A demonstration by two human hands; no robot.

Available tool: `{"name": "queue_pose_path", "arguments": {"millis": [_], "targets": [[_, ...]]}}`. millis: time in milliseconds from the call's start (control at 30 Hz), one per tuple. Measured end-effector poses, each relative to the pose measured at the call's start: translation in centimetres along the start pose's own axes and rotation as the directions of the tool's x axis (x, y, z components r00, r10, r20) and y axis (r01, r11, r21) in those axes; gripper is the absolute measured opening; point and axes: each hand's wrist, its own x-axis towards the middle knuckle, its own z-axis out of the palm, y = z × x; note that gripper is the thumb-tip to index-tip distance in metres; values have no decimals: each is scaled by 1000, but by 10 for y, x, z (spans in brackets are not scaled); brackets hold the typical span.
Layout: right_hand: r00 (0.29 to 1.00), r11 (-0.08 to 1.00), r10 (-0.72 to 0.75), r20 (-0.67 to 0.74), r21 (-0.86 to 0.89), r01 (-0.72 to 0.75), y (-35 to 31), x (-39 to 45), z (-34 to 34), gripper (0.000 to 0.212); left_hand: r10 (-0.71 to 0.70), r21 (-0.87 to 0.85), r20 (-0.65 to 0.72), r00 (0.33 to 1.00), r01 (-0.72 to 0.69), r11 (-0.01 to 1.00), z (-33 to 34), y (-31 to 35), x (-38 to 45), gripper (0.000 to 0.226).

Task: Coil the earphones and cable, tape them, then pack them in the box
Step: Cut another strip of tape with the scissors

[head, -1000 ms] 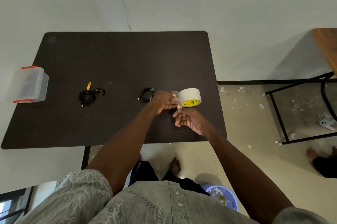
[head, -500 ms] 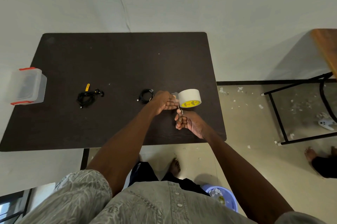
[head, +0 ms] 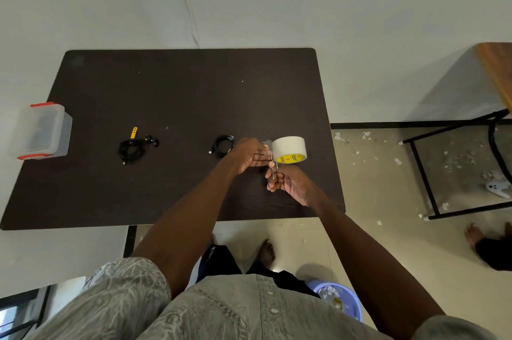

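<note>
A white tape roll (head: 289,149) with a yellow core stands on the dark table (head: 180,90) near its right edge. My left hand (head: 249,155) pinches the free end of the tape beside the roll. Just in front of the roll, my right hand (head: 289,184) grips a thin metal tool that looks like small scissors (head: 273,172), held against the tape strip. A coiled black cable (head: 221,146) lies just left of my left hand. The black earphones (head: 135,147) lie in a loose bundle further left. A clear box (head: 41,132) with red clips sits at the table's left edge.
A small yellow piece (head: 133,132) lies by the earphones. Right of the table stands a black metal frame (head: 424,173) on a floor littered with white scraps. A purple bowl (head: 343,301) sits by my feet. Another person's feet (head: 487,240) are at the right.
Both hands stay at the tape roll with the same holds. My right hand with the metal tool has shifted slightly toward me.
</note>
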Motion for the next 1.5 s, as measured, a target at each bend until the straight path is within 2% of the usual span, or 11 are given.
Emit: {"name": "queue_pose_path", "arguments": {"millis": [300,500,800,967,1167,1500], "targets": [[1000,1000,-3,-14,-5,3,-5,3,1,32,0,9,-15,1000,0,1000,0,1,2,13],[1000,1000,-14,-28,15,14,-3,3,-2,10,6,11,-4,1000,-6,1000,-1,0,3,11],[998,997,-15,-53,72,18,-7,-3,2,16,11,13,4,1000,-11,1000,-1,0,2,14],[999,1000,18,-27,-2,-18,-7,-7,5,42,14,-4,21,1000,-14,1000,-1,-1,4,9],[999,999,-18,-46,40,20,-6,-7,7,40,6,-2,33,999,-6,1000,-2,-3,6,16],[998,1000,-22,-55,1,22,-8,0,6,44,-7,1,50,999,7,1000,1,-1,2,22]]}}
